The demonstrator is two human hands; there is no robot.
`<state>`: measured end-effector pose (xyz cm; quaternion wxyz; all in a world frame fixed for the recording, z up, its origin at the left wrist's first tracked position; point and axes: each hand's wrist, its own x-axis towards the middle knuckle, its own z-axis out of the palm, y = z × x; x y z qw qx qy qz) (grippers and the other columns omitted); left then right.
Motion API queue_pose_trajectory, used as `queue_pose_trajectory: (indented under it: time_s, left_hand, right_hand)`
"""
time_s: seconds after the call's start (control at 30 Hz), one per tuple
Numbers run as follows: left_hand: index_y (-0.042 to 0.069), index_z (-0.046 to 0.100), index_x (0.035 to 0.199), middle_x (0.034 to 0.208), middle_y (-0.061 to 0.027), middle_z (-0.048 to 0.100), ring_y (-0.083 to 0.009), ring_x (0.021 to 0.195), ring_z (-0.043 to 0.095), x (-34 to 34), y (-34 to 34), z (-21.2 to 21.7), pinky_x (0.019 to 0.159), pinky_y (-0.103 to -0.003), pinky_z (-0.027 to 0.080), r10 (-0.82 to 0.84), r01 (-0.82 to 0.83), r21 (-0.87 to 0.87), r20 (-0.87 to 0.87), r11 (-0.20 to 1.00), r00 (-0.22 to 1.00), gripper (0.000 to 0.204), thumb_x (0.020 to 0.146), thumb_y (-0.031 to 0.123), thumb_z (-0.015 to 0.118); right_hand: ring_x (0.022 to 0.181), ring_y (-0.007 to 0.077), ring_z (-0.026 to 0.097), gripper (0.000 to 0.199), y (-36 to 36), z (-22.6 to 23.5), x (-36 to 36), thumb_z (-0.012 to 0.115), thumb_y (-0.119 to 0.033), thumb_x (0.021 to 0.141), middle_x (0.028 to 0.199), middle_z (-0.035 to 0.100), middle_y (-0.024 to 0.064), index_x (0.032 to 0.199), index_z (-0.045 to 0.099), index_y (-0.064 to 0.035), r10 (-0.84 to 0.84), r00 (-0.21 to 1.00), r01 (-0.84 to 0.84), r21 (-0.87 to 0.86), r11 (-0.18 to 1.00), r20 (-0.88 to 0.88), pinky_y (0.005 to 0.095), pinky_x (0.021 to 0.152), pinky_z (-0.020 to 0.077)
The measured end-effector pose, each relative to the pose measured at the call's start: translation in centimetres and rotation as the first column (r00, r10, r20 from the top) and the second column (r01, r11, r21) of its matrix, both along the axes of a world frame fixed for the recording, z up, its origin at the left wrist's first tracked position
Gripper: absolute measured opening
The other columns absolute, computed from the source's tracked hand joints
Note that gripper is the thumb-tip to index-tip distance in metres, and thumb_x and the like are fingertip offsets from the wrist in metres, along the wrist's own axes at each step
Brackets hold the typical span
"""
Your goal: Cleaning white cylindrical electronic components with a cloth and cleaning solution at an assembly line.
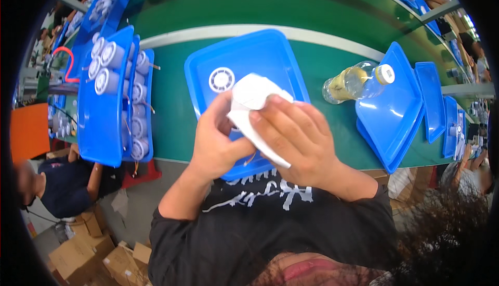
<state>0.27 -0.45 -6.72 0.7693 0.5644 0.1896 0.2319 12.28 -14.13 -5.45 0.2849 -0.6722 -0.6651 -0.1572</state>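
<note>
Head view puts both hands together over the middle of the scene, closed on one thing: a white cloth-like piece point(253, 99) wrapped about something small that I cannot make out. The right hand point(296, 140) lies on top, fingers spread flat across the white piece, its grip pressing it down; the left hand point(218, 140) comes in from the side, thumb and fingers curled in beneath, clenched on the bundle from below. A thin brownish wire point(251, 158) seems to trail out under the hands — too small to be sure.

Judged from this hold, the wiping or wrapping goes best if the left hand keeps the hidden part steady while the right does the moving, and if both stay over the blue tray point(200, 70) directly under them, so that anything slipping loose lands inside its walls rather than on the green counter point(171, 114). A white round fan-like part point(222, 80) lies in that tray, just beyond the fingers and apart from them.

Further out, to the left, a stack of blue trays point(104, 145) holds rows of white cylindrical parts point(112, 55). To the right a clear bottle of yellowish liquid point(353, 82) lies on its side against more blue trays point(395, 114). Cardboard boxes point(83, 252) sit on the floor at lower left.
</note>
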Motion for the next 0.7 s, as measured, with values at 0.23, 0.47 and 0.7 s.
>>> queue_pose_trajectory:
  time_s: [0.23,0.47,0.7]
  left_hand:
    - [-0.004,0.048,0.127,0.123,-0.0141,0.059,-0.0196,0.111,0.06,-2.0,0.4,-0.3,0.096,-0.033,0.047,-0.082,0.081,-0.007,-0.086,0.997,0.993,0.066,0.067,-0.001,0.075]
    - [0.002,0.061,0.108,0.105,-0.0127,0.061,-0.0293,0.088,0.063,-3.0,1.9,1.9,0.076,-0.034,0.055,-0.174,0.17,0.908,-0.11,0.383,0.979,0.051,0.061,0.008,0.08]
    - [0.003,0.064,0.114,0.106,-0.0116,0.063,-0.0271,0.094,0.065,-4.0,1.8,2.6,0.078,-0.034,0.055,-0.458,0.362,0.798,-0.123,0.481,0.88,0.056,0.061,0.004,0.083]
  right_hand:
    - [0.102,0.0331,0.057,0.051,1.2,0.1,-0.3,0.06,-0.031,0.088,0.114,0.056,0.0201,0.121,0.053,0.0071,0.135,0.975,-0.127,0.053,0.99,-0.175,0.0434,0.09,0.0447]
    - [0.086,0.0345,0.055,0.057,0.5,-1.2,0.8,0.037,-0.053,0.1,0.095,0.057,0.0212,0.098,0.054,0.0007,0.169,0.654,-0.458,-0.208,0.864,-0.737,0.0424,0.078,0.0452]
    - [0.112,0.0189,0.058,0.074,0.3,-2.3,1.2,0.027,-0.063,0.099,0.13,0.056,0.0074,0.137,0.046,-0.0028,-0.483,-0.368,-0.811,0.02,0.585,-0.794,0.0323,0.096,0.0472]
